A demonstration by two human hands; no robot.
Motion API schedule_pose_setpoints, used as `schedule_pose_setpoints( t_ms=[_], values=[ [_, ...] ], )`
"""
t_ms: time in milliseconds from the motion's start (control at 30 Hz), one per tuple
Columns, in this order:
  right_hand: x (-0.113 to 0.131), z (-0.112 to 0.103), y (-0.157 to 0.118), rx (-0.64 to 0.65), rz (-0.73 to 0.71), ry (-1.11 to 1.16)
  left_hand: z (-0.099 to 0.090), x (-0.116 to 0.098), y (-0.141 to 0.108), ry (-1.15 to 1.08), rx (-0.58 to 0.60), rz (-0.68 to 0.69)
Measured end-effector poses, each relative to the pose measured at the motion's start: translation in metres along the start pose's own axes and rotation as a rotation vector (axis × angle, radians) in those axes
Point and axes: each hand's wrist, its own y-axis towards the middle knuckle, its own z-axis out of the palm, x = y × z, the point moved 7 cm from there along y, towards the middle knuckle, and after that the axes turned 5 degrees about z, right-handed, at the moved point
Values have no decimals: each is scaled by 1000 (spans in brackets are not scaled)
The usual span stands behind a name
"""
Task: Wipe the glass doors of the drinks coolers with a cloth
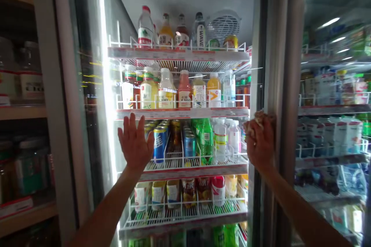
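Note:
My left hand (135, 143) is raised with its palm forward and fingers spread, holding nothing. It appears in front of the drinks cooler's middle shelves, near some blue cans (159, 144); whether it touches glass, I cannot tell. In my right hand (261, 150) is a crumpled, light brownish cloth (259, 119), pressed at the inner edge of the upright metal door frame (284, 85) on the right. The fingers cover part of the cloth. Behind both hands, bottles and cans stand on white wire shelves (191, 114) in the lit cooler.
A bright light strip (104, 65) runs down the cooler's left side. Wooden shelves (23, 112) with bottles stand at far left. At right, another glass-fronted section (333, 112) holds cartons and bottles. Green bottles (205, 141) stand between my hands, deeper in.

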Motion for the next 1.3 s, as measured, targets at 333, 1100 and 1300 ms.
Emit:
schedule_pose_setpoints(
  t_ms=[333, 1100, 1300],
  values=[
    [26, -11, -108, 253, -94, -18, 0, 1, -1, -65, 28, -43],
    [56, -2, -105, 217, -97, 30, -10, -9, -85, -16, 77, 89],
    [85, 4, -121, 407, -259, 98, -11, -7, -97, -40, 89, 113]
  ],
)
